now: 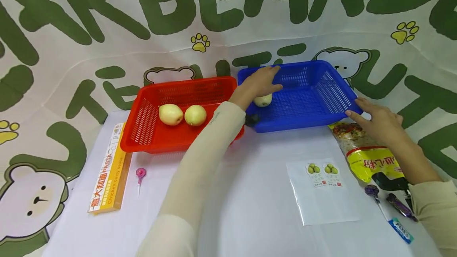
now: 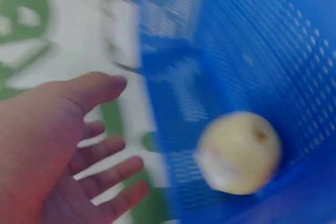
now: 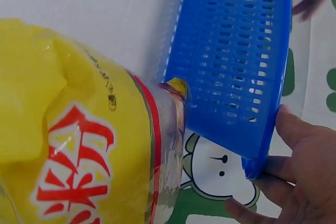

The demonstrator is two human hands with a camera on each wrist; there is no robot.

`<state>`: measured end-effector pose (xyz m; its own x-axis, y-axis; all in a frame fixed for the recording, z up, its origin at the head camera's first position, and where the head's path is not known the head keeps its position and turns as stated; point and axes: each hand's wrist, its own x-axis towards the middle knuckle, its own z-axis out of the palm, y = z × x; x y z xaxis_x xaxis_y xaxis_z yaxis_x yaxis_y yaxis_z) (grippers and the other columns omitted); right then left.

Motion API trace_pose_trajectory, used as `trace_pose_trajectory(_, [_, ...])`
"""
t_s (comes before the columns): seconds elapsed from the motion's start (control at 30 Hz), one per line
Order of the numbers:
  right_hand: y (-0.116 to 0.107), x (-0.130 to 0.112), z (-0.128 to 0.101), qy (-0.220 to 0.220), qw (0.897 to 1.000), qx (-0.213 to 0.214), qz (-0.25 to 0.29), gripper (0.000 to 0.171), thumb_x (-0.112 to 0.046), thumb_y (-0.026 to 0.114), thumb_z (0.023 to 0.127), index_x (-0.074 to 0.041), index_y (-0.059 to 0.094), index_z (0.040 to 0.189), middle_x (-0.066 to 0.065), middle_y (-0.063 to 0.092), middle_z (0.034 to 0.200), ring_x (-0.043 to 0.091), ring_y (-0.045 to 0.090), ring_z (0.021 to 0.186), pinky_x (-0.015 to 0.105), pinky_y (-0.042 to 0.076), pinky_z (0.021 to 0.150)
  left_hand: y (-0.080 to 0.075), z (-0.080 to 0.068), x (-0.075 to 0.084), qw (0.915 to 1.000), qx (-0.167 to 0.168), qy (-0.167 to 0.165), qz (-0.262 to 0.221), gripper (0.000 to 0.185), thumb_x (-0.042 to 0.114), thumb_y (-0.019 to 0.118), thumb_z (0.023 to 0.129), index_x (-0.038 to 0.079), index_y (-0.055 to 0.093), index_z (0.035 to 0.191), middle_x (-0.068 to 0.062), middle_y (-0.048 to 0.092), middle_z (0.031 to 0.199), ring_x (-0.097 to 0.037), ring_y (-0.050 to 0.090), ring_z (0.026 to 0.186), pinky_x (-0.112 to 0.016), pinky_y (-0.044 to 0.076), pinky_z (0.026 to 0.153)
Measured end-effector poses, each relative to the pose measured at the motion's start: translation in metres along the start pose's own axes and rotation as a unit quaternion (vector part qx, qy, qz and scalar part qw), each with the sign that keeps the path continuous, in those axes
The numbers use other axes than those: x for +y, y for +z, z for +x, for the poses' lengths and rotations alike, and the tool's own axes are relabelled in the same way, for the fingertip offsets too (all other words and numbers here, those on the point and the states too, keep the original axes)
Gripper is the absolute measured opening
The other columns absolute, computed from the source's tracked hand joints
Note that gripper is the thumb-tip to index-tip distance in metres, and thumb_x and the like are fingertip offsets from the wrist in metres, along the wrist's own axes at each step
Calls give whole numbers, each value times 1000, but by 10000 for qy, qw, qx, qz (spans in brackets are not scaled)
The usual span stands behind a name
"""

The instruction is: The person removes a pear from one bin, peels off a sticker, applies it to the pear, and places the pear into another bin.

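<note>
A blue plastic basket (image 1: pixel 296 102) stands at the back right, with one pale yellow fruit (image 2: pixel 240 153) inside its left end. My left hand (image 1: pixel 262 81) is over that end, its fingers spread and holding nothing. In the left wrist view, the left hand (image 2: pixel 79 145) appears just outside the basket's rim, slightly blurred. My right hand (image 1: pixel 382 124) pinches the basket's near right corner, thumb and fingers on either side of the rim (image 3: pixel 286 72). Left of it sits a red plastic basket (image 1: pixel 171 146) holding two pale yellow fruits (image 1: pixel 195 115).
A yellow noodle bag (image 1: pixel 375 162) lies below the blue basket's right corner. Nearby are a clear sheet with stickers (image 1: pixel 321 197), a purple lollipop (image 1: pixel 372 190) and a blue packet (image 1: pixel 400 230). A pasta box (image 1: pixel 110 169) and pink lollipop (image 1: pixel 141 173) lie left.
</note>
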<state>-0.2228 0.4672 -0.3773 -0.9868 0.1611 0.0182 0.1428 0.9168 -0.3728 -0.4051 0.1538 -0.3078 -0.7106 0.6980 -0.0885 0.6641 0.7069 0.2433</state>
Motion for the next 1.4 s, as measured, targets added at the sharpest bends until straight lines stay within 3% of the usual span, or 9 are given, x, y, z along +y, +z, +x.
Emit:
trace_pose_trajectory(0.17, [2, -11, 7, 74, 10000, -47, 6, 78, -58, 37, 103, -9, 15, 159, 28, 14, 160, 63, 10, 139, 77, 12, 97, -22, -107, -13, 9871, 1418, 558, -488, 52, 36, 54, 102, 19, 46, 151, 2, 50, 148, -13, 44, 136, -27, 37, 109])
trace_pose_trajectory(0.33, [5, -4, 4, 552, 9983, -124, -148, 82, -61, 32, 101, -11, 4, 159, 29, 2, 158, 64, -1, 138, 78, -10, 103, -13, -196, -42, 9545, 2673, 675, -1135, 38, 26, 60, 100, 14, 62, 136, 1, 61, 133, -12, 53, 122, -23, 44, 100])
trace_pose_trajectory(0.5, [9, 2, -2, 866, 9959, -260, -71, 88, -65, 30, 100, -6, 0, 157, 30, -4, 158, 64, -4, 137, 79, -3, 102, 13, -263, -87, 9222, 3570, 143, -1479, 33, 21, 64, 97, 13, 67, 129, 1, 65, 124, -12, 56, 114, -31, 47, 97])
trace_pose_trajectory(0.7, [12, 1, -2, 780, 9968, -158, -17, 90, -64, 34, 100, -3, -2, 156, 27, -7, 159, 60, 3, 139, 78, 15, 99, 56, -323, -144, 8765, 4411, -1249, -1466, 33, 23, 64, 96, 11, 69, 126, -5, 62, 129, -22, 51, 122, -45, 41, 103])
trace_pose_trajectory(0.8, [10, -5, 1, 515, 9986, 40, -98, 89, -60, 35, 101, 4, 5, 155, 31, -1, 158, 60, 6, 139, 76, 14, 103, 74, -342, -169, 8530, 4570, -2030, -1495, 39, 27, 64, 94, 13, 67, 130, -5, 59, 136, -25, 46, 127, -48, 39, 105])
trace_pose_trajectory(0.93, [5, -24, 0, -144, 9979, 619, -142, 74, -44, 43, 106, 13, 24, 149, 38, 19, 153, 59, 16, 139, 71, 12, 109, 91, -350, -189, 8518, 4267, -2538, -1672, 48, 33, 63, 95, 15, 60, 140, 0, 53, 146, -24, 41, 132, -49, 38, 107])
trace_pose_trajectory(1.03, [-1, -57, -3, -491, 9949, 841, -252, 67, -39, 45, 106, 13, 32, 146, 39, 27, 149, 58, 19, 140, 69, 11, 111, 100, -352, -197, 8564, 4131, -2550, -1757, 50, 35, 63, 96, 15, 58, 142, 2, 51, 149, -24, 40, 133, -48, 37, 108])
trace_pose_trajectory(1.2, [-11, -139, 2, -1147, 9910, 508, -472, 71, -49, 49, 102, 4, 38, 148, 35, 26, 153, 55, 10, 144, 74, 2, 108, 108, -355, -203, 8508, 4202, -2557, -1847, 52, 43, 61, 96, 19, 58, 142, 10, 48, 150, -23, 44, 129, -49, 39, 105])
trace_pose_trajectory(1.4, [-7, -239, 32, -2596, 9652, 87, -286, 64, -43, 63, 97, -2, 50, 145, 30, 42, 147, 53, 27, 140, 76, 11, 107, 113, -354, -203, 8426, 4367, -2442, -1992, 55, 43, 61, 97, 19, 54, 146, 11, 46, 152, -22, 44, 128, -47, 42, 101])
